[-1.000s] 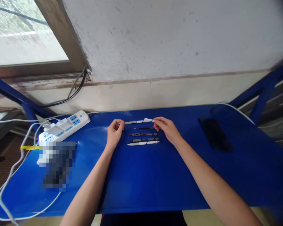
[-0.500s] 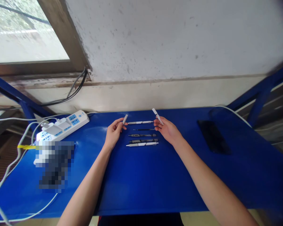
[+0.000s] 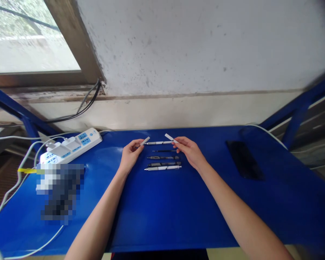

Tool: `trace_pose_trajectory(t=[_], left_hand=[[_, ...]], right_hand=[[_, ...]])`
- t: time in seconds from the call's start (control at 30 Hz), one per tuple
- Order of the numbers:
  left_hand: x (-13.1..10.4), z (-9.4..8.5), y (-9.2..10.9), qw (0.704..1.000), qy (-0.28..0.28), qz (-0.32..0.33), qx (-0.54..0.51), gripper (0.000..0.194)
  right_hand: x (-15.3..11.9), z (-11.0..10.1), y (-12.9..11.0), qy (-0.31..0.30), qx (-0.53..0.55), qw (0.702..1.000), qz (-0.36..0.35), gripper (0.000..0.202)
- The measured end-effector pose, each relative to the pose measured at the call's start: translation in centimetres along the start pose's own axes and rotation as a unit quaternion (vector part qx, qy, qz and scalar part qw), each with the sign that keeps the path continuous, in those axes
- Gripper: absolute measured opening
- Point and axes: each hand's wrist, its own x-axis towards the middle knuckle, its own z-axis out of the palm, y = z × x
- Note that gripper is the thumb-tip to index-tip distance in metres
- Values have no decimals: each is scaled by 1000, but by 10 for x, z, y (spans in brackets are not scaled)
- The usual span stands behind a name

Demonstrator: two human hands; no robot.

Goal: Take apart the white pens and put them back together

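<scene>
Over blue table (image 3: 162, 211) — left hand (image 3: 130, 154) pinching pale piece (image 3: 145, 140) | right hand (image 3: 190, 151) pinching white piece (image 3: 169, 137) | farthest pen (image 3: 157, 143) — between hands

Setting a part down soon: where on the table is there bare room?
The tabletop is bare between the forearms, below the lowest white pen, and between the right forearm and the black slab. Crowded: the pens between left hand and right hand, and around the power strip.
</scene>
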Motion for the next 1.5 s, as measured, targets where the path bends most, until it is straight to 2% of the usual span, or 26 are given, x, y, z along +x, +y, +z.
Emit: trace_pose_trajectory(t=[0.13,0.4,0.6,0.8,1.0,1.2,1.3,1.4,1.5], left_hand=[[0,0,1,1000,-10,11,17,36],[1,2,3,999,-24,27,-7,33],[0,3,6,999,-22,21,-15,33],[1,3,0,999,-14,27,-39,27],[1,3,0,999,-5,32,-17,27],[-1,1,3,998,-39,32,42,31],[0,1,3,998,-39,35,40,32],[-1,2,2,998,-26,37,33,29],[-2,4,3,998,-14,44,41,28]], right_hand=[[0,2,0,20,-62,997,-39,22],[-1,3,-4,-5,45,999,20,26],[-1,2,-4,-8,65,998,24,24],[-1,4,-5,7,65,998,13,23],[-1,3,-4,7,38,999,-5,23],[0,2,-3,28,17,999,-14,23],[1,1,-2,43,1,999,-18,24],[3,-3,2,74,-58,995,-31,24],[3,-6,5,94,-162,981,-46,26]])
